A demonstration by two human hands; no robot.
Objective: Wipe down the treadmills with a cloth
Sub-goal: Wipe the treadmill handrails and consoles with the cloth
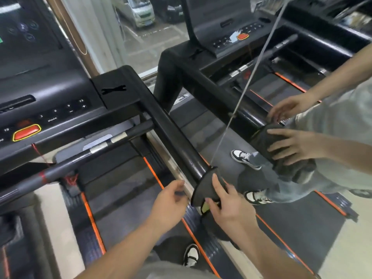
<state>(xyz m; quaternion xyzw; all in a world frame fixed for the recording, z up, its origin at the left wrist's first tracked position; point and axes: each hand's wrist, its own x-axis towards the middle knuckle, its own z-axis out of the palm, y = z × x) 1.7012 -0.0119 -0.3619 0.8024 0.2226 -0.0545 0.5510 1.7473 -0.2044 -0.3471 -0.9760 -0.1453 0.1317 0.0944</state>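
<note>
Right hand (223,204): grips the dark cloth (203,188), forefinger laid straight along its upper face, remaining fingers curled round its lower edge. A yellow-green patch shows on the cloth under the fingers.

Cloth: draped over the near end of the black handrail (173,133) on the right side of the treadmill (40,109), in contact with the rail.

Left hand (169,200): held just left of the cloth, apart from it, over the pale strip beside the rail. Fingers loosely curled toward the thumb. A dark smear between them is too blurred to identify, so whether it pinches anything cannot be told.

Treadmill: console at upper left with number keys and a red stop button (27,132) edged in yellow. Cross bar below it carries silver grip plates. Belt (124,198) is dark, bordered by orange stripes. One black-and-white shoe (191,255) stands on the side rail below.

A thin grey cord (241,93) runs from the top of the view down to the cloth.

Right of the rail, seemingly mirrored: a second console (231,37), and two hands on a dark cloth.

Behind, a window shows a parked van (138,13).
</note>
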